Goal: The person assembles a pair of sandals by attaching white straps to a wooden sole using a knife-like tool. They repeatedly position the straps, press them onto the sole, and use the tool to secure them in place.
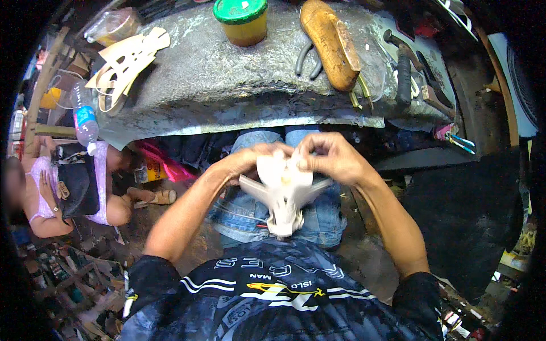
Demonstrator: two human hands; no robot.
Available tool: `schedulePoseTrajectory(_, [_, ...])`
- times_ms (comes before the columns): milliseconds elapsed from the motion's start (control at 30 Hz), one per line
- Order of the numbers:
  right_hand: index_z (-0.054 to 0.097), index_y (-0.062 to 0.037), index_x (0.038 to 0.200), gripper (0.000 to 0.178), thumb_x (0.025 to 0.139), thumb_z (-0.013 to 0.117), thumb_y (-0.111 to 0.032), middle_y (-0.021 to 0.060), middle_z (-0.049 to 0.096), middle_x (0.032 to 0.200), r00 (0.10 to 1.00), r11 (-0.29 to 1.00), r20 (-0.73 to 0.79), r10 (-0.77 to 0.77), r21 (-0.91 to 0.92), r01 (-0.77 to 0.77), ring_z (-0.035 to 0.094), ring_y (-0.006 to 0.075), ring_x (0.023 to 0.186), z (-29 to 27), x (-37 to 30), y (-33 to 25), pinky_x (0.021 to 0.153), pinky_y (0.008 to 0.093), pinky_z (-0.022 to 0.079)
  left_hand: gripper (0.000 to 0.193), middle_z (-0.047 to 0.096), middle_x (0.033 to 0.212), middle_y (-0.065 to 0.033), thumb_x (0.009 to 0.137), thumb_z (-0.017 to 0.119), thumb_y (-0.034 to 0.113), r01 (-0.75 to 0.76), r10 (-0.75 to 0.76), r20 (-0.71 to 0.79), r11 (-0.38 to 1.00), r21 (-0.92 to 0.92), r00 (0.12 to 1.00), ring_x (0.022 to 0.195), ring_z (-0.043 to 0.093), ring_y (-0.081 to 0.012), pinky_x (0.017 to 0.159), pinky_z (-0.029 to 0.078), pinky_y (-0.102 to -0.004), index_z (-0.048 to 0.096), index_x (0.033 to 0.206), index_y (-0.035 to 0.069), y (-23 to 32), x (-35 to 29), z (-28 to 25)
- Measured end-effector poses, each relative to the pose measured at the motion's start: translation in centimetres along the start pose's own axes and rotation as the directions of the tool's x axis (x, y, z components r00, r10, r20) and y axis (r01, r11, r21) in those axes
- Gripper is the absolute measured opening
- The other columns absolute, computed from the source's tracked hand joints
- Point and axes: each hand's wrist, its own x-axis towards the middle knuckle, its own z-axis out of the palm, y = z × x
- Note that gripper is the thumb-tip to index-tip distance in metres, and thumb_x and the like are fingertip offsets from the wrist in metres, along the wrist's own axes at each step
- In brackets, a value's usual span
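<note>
Both my hands meet over my lap, just below the workbench edge. My left hand (242,165) and my right hand (330,156) pinch the top of a white strappy sandal upper (284,196) that hangs down between them over my jeans. Its straps splay out left and right. Fingers of both hands are closed on its upper end.
A worn grey workbench (227,85) carries a green-lidded yellow jar (242,20), a wooden shoe last (330,42), pliers (307,57), a hammer (404,74), tan cut-out uppers (125,62) and a plastic bottle (85,116). Another person (62,187) sits on the floor at left.
</note>
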Motion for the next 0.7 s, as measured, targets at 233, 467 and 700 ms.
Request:
schedulePoseTrajectory(233, [0.061,0.0013,0.128,0.047,0.099,0.083,-0.028,0.0129,0.075,0.113,0.894,0.918,-0.431,-0.126,0.292,0.27,0.07,0.0166,0.102,3.2,0.5,8.3,0.091,0.0298,0.056,0.094,0.058,0.155,-0.0164,0.096,0.072,0.065,-0.43,0.332,-0.433,0.89,-0.151,0.838,0.139,0.06,-0.0267,0.117,0.048,-0.0429,0.047,0.157,-0.002,-5.7,-4.4,2.0])
schedulePoseTrajectory(467, [0.069,0.0002,0.117,0.034,0.095,0.087,-0.019,0.0077,0.077,0.107,0.775,0.917,-0.608,-0.169,0.191,0.35,0.071,0.0126,0.094,5.7,-0.7,11.0,0.087,0.0303,0.059,0.041,0.078,0.117,-0.0102,0.097,0.083,0.022,-0.483,0.432,-0.508,0.875,0.036,0.745,0.103,0.074,-0.0186,0.096,0.059,-0.0365,0.071,0.128,-0.002,-7.2,-3.2,1.1])
schedulePoseTrajectory(700, [0.072,-0.0017,0.116,0.025,0.1,0.081,-0.018,0.008,0.079,0.109,0.865,0.805,-0.461,-0.197,0.428,0.411,0.073,0.0128,0.097,4.6,-1.1,13.0,0.09,0.0311,0.059,0.035,0.08,0.115,-0.0122,0.098,0.083,0.023,-0.489,0.428,-0.419,0.872,-0.043,0.801,0.102,0.077,-0.0216,0.094,0.062,-0.0405,0.075,0.121,-0.002,-8.6,-2.6,0.3])
